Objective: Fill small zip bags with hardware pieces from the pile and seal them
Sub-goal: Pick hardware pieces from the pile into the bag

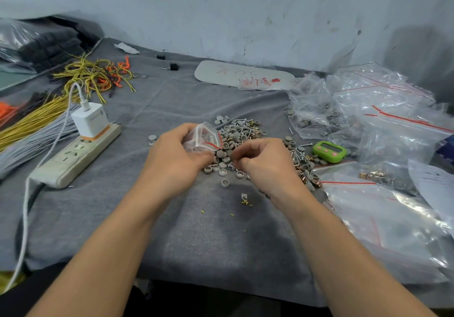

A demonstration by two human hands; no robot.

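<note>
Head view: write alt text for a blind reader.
A person's left hand grips a small zip bag while the right hand, fingers curled, works at a pile of grey caps, screws and brass pieces on a grey cloth. A power strip and bundled wires lie to the left; a green timer and large clear bags to the right.

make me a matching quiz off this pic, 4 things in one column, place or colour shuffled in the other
Things:
1. zip bag
2. timer
3. charger
4. wires

Descriptions:
a. plugged into the power strip
b. green, right of the pile
c. yellow and orange, far left
d. held in the left hand

Pairs: 1-d, 2-b, 3-a, 4-c
</note>
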